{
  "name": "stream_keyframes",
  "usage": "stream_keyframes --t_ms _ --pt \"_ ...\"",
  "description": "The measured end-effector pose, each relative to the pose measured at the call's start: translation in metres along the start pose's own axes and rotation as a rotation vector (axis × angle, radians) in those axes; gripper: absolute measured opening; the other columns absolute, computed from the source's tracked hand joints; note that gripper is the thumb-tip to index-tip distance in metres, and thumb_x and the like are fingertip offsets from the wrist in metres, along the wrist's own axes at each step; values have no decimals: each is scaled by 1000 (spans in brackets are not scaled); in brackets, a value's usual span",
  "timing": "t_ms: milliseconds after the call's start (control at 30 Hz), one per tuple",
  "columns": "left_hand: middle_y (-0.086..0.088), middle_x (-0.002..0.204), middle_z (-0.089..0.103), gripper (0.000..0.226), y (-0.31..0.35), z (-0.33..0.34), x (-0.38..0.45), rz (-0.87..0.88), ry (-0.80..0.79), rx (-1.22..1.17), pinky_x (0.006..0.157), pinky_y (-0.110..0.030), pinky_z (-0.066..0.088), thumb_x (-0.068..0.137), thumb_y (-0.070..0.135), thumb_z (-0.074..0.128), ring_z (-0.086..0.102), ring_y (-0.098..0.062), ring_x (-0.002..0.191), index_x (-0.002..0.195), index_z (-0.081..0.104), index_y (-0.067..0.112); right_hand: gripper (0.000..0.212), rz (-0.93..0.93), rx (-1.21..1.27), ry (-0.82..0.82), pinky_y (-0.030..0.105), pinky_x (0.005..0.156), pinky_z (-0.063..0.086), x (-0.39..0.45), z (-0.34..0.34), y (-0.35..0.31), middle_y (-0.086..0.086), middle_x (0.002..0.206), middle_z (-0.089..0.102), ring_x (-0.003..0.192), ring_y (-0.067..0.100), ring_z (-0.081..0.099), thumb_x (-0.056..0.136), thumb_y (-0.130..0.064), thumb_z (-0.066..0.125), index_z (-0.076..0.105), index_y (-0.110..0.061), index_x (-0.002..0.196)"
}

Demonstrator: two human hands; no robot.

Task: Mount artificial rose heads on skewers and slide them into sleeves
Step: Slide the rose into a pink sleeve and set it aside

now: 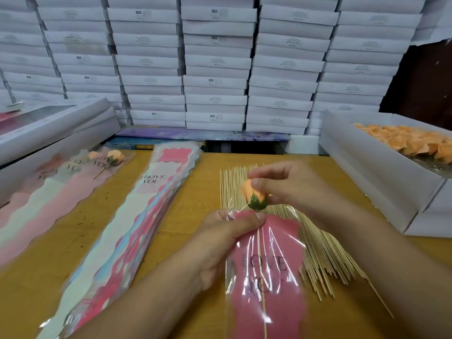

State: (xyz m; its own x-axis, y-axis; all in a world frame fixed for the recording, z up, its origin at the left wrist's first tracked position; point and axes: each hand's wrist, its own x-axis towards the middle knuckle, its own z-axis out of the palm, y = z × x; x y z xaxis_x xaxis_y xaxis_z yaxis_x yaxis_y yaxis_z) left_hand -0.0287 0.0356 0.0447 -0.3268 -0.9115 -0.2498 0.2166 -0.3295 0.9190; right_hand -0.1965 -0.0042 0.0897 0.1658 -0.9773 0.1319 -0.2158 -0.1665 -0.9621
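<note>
Finished roses (107, 159), far left, set aside. Empty sleeves (156, 189), stacked within reach. Left hand (227, 238) pinches sleeve (269, 265) mouth, steadying it. Right hand (278, 184) pinches rose head (252, 192), feeding skewer (261, 265) down inside. Spare skewers (318, 253) beneath. Box of roses (367, 162), right.

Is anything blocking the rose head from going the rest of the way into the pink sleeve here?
Nothing visible does. The rose head, pinched by the right hand, sits just above the sleeve mouth, which the left hand grips. Its skewer already runs down inside.
</note>
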Motion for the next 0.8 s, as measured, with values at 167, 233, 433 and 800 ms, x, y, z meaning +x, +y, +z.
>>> stream_keyframes --t_ms 167,233,433,800 --pt "-22 92 74 33 0 1 2 -21 -7 -18 72 -35 60 78 22 81 70 -27 71 98 74 -3 10 -25 -15 23 15 59 53 1 3 1 0 84 77 70 10 73 85 -11 76 75 -15 95" --pt "-19 88 74 37 1 1 3 -17 10 -29 72 -34 59 75 27 81 70 -25 68 99 74 0 11 -33 -8 21 16 59 54 2 4 2 1 84 77 71 9 73 84 -11 78 75 -15 93" --pt "-26 100 72 66 4 1 1 -23 28 -78 93 -51 54 63 34 88 68 -31 80 111 69 -8 4 -16 -12 -8 17 60 54 1 5 2 1 84 77 73 8 72 86 -12 76 76 -15 89" --pt "-16 84 75 17 5 0 1 -36 1 -67 67 -35 60 66 34 84 70 -24 65 68 79 18 26 7 -131 25 31 82 59 0 3 -3 -7 89 77 89 6 71 97 -29 59 80 -21 84"
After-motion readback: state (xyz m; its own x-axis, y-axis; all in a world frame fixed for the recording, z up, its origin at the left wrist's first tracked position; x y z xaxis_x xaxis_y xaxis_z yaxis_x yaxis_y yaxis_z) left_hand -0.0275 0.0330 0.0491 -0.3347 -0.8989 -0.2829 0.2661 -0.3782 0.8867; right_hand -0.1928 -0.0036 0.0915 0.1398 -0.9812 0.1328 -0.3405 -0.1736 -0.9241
